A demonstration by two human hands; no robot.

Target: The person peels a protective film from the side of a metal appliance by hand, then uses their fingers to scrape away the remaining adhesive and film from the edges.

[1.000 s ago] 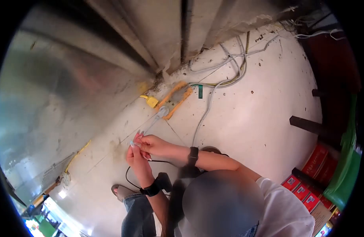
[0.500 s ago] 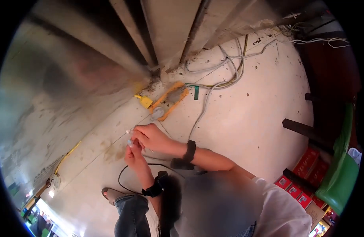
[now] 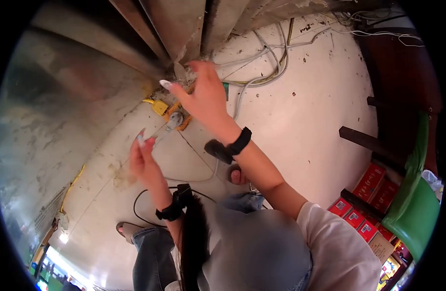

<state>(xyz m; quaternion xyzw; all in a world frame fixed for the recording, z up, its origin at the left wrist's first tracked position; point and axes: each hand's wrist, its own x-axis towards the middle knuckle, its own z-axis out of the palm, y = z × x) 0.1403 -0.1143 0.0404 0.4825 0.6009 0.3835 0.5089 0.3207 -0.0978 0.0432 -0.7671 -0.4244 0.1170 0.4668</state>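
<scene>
Nearest you: your head and dark ponytail [image 3: 191, 242], white T-shirt sleeve, jeans, and a sandalled foot [image 3: 127, 230] on the pale floor [image 3: 305, 136]. A black cable [image 3: 140, 203] loops on the floor by your knee. Each wrist carries a black band.

Your left hand [image 3: 144, 162] is raised over the floor, fingers together and pointing up, pinching what looks like a thin grey wire [image 3: 161, 136]; the grip itself is too small to be sure of. That wire runs up toward the grey plug [image 3: 174, 120].

Your right hand [image 3: 203, 94] is lifted higher, fingers spread apart, holding nothing, hovering over the orange-framed floor box [image 3: 180, 117]. A yellow connector [image 3: 160, 106] lies just left of the box.

Farther out: grey cables [image 3: 266, 72] curl across the floor toward the metal wall panels [image 3: 77, 87]. At the right edge sit red cartons [image 3: 373, 194] and a green chair [image 3: 416, 208].
</scene>
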